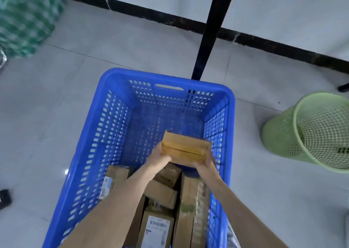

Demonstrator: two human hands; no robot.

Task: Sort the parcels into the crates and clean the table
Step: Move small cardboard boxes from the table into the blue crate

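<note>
You hold a small brown cardboard box [186, 149] between both hands, inside the outline of the blue perforated plastic crate [166, 75] that stands on the grey tiled floor [56, 100]. Your left hand [158, 157] grips the box's left end and your right hand [204, 165] grips its right end, fingers curled round the edges. The box sits over the middle of the crate, just beyond the parcels already packed there; whether it touches the crate's bottom cannot be told. At the near end of the crate lie several more cardboard parcels: 1 with a white barcode label [156, 227], a long narrow one [186, 200] to its right, and another labelled one [115, 177] against the left wall, partly hidden by your left forearm. A black table leg [209, 30] stands just behind the crate's far rim. A light green mesh wastebasket [311, 130] sits well apart on your right, and a blurred green-and-white bundle [26, 17] fills the far left corner
</note>
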